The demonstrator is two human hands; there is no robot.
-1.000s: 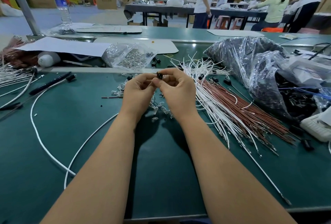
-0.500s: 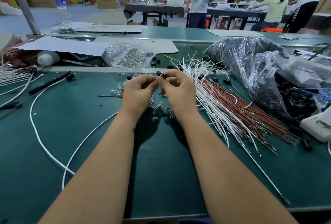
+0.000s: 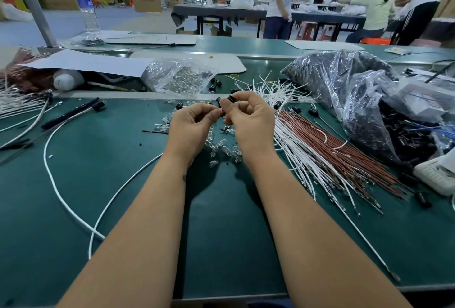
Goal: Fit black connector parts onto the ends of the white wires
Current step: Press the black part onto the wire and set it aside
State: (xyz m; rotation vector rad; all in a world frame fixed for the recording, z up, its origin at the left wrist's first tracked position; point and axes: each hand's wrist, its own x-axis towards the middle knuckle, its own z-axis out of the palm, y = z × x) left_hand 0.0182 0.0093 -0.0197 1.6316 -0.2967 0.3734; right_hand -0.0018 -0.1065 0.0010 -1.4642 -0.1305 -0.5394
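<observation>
— Green matting covers the bench (image 3: 123, 184); we log both forearms stretched over it, hands met above its middle. What does the right hand (image 3: 251, 120) hold?

— We record a black connector part (image 3: 231, 98) pinched at its curled fingertips, held clear of the bench. The left hand (image 3: 190, 123) is also curled, thumb and forefinger closed on something small and pale at the point where the two hands touch (too small for us to name with certainty).

— Where are the white wires?

— We find the main bundle of white wires (image 3: 290, 145) fanned on the mat just right of the right hand, with brown wires (image 3: 344, 157) lying alongside further right. Beyond those, a large clear bag of black parts (image 3: 344, 91) sits slumped open.

— And under the hands?

— Small clear glass bulbs (image 3: 221, 150) lie scattered directly below and just beyond both hands, with loose black connectors (image 3: 295, 108) dotted between the right hand and the large bag. A smaller bag of clear bulbs (image 3: 179, 76) sits beyond the left hand.

— Anything to the left?

— One long white cable (image 3: 56, 184) loops across the mat left of the left forearm, well apart from the hand. A black pen-like tool (image 3: 71, 113) lies further left. A water bottle (image 3: 86, 7) stands upright far beyond.
</observation>
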